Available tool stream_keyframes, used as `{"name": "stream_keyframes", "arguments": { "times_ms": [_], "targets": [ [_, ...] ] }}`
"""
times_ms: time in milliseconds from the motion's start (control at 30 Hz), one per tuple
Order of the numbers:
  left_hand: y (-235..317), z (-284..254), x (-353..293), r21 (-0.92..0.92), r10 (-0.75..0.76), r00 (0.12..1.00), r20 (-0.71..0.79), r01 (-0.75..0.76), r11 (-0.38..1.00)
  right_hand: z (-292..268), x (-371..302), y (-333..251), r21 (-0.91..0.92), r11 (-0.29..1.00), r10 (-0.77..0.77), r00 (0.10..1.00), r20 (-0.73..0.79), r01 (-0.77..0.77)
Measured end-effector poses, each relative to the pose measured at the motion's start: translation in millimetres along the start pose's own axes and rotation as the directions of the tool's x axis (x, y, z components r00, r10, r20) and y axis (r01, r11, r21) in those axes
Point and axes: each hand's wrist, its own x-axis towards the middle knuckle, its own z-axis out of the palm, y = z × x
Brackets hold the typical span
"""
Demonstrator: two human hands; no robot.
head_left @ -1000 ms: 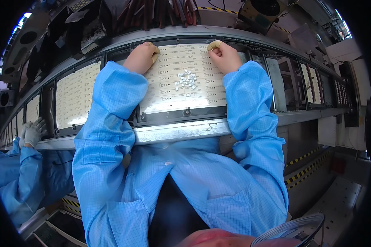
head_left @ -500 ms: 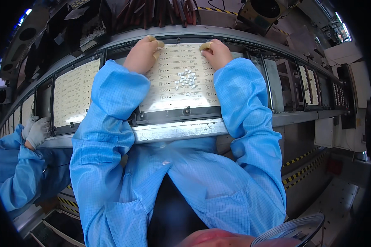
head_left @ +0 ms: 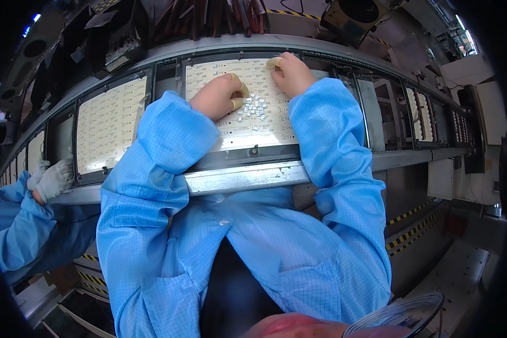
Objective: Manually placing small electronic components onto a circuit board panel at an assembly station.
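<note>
A cream-coloured printed circuit board panel (head_left: 200, 73) with rows of dark print lies in a black frame on the line before me. On its middle is a loose pile of small white connectors (head_left: 256, 108). My left hand (head_left: 219, 96), in yellowish finger cots, is at the pile's left edge; its thumb and forefinger are curled and slightly apart, with nothing visible between them. My right hand (head_left: 293, 74) is at the board's far right corner, its cot-covered fingers pinched together. Whatever those fingertips hold is too small to make out.
Another framed board panel (head_left: 108, 127) sits to the left, where a co-worker's gloved hands (head_left: 53, 179) rest near its edge. The metal rail (head_left: 248, 177) runs along my side. Beyond the line stand a dark bin (head_left: 124, 50) of small white parts and reddish-brown strips (head_left: 208, 19).
My left hand has come from the far left corner of the board, nearer and rightward, to the connector pile. My right hand stays at the far right corner. The framed boards have shifted slightly rightward at left.
</note>
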Motion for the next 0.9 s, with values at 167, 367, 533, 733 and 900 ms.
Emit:
{"name": "stream_keyframes", "arguments": {
  "times_ms": [167,367,533,733,900],
  "targets": [
    [3,-12,0,-0.132,-0.174,0.98,-0.101,0.16,0.978,-2,-18,-22,0.266,0.944,-0.231,0.966,0.116,0.194],
    [-16,-44,6,-0.27,-0.312,0.911,-0.27,0.239,0.933,7,-15,-32,0.216,0.96,-0.221,0.956,0.195,0.177],
    [-34,-57,4,-0.532,-0.412,0.858,-0.308,0.204,0.822,0,-15,-28,0.263,0.954,-0.17,0.982,0.086,0.142],
    [-30,-94,-3,-0.609,-0.452,0.841,-0.298,0.197,0.768,-13,-20,-16,0.29,0.957,-0.036,0.995,0.095,0.007],
    [11,-153,-15,-0.616,-0.347,0.85,-0.397,0.033,0.787,-19,-23,-4,0.329,0.943,0.03,0.996,0.089,-0.057]
  ]
}}
